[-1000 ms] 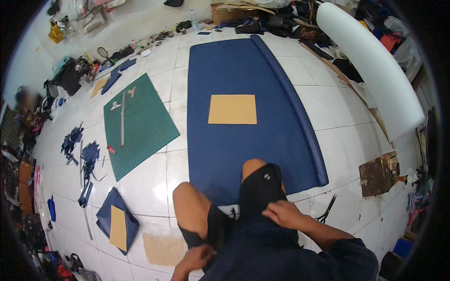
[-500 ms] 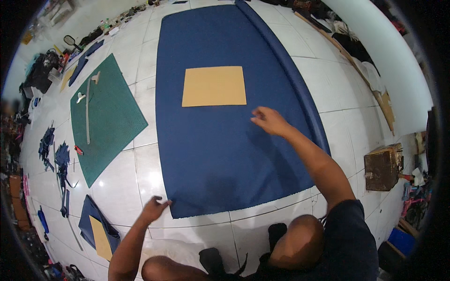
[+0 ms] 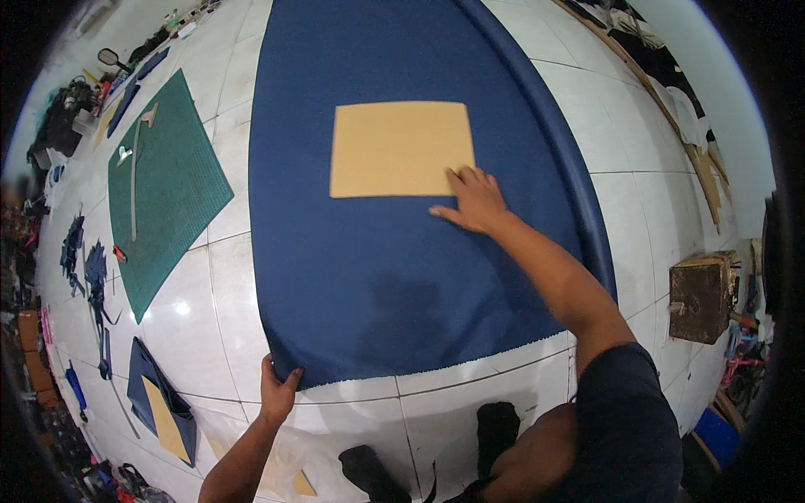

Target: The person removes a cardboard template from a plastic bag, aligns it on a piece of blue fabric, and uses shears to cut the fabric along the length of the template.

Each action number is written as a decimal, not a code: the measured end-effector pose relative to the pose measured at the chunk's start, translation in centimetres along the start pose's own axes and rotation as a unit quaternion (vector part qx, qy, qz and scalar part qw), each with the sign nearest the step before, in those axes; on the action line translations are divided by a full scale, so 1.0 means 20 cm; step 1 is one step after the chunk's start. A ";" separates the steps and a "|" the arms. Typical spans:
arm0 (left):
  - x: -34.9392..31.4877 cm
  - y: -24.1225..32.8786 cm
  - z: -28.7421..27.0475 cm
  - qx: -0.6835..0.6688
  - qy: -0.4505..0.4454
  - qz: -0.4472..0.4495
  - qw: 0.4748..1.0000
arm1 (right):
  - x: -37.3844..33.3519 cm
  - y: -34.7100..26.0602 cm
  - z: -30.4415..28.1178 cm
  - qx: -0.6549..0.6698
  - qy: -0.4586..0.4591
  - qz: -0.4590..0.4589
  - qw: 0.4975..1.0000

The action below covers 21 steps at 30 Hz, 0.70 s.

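A wide length of dark blue fabric [image 3: 369,277] lies over the tiled floor, its right side wound into a long roll [image 3: 579,172]. On the fabric rests a flat tan rectangle of board or stiff paper [image 3: 402,151]. My left hand [image 3: 278,386] grips the fabric's near left corner, thumb on top and the fingers partly hidden at the edge. With fingers spread, my right hand [image 3: 474,199] touches the tan sheet's near right corner, its thumb resting over the fabric just below.
Left of the fabric lies a green cutting mat [image 3: 168,193] with a metal ruler [image 3: 134,180], clips and a small red tool [image 3: 119,254]. Blue scraps [image 3: 96,281] and folded blue fabric [image 3: 151,373] lie nearby. A brown box [image 3: 703,298] stands at the right.
My right hand has moved forward onto the tan sheet's corner. My left hand has closed on the fabric corner, which has shifted slightly left. The whole view has moved closer.
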State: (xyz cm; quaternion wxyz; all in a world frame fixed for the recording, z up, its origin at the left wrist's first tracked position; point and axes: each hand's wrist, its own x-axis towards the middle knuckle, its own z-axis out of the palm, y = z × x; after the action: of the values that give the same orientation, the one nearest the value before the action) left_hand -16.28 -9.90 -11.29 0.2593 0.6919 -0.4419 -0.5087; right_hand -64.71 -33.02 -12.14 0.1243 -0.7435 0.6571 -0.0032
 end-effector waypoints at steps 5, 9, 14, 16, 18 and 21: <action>-0.09 0.30 0.08 0.026 -0.024 0.061 0.997 | -0.68 0.30 -0.02 -0.041 -0.054 -0.019 0.998; -0.10 0.59 0.11 0.088 -0.067 0.169 0.980 | -1.11 0.28 0.02 -0.017 -0.101 -0.058 0.993; -0.02 0.95 0.44 0.131 -0.160 0.242 0.948 | -1.57 0.23 0.16 0.065 0.010 -0.006 0.998; 0.01 0.97 0.66 0.207 -0.141 0.311 0.917 | -1.76 0.28 0.26 0.133 0.090 0.046 0.986; -0.04 1.02 0.87 0.366 -0.105 0.342 0.859 | -1.77 0.30 0.28 0.186 0.193 0.100 0.958; -0.08 0.87 1.19 0.367 -0.074 0.377 0.847 | -1.86 0.31 0.07 0.234 0.334 0.208 0.889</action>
State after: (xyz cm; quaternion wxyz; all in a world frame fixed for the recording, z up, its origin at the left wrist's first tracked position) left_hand -44.68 -14.61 -4.77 0.1245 0.4771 -0.8410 -0.2225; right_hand -75.59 3.04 -8.81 0.0657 -0.4947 0.7794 -0.3788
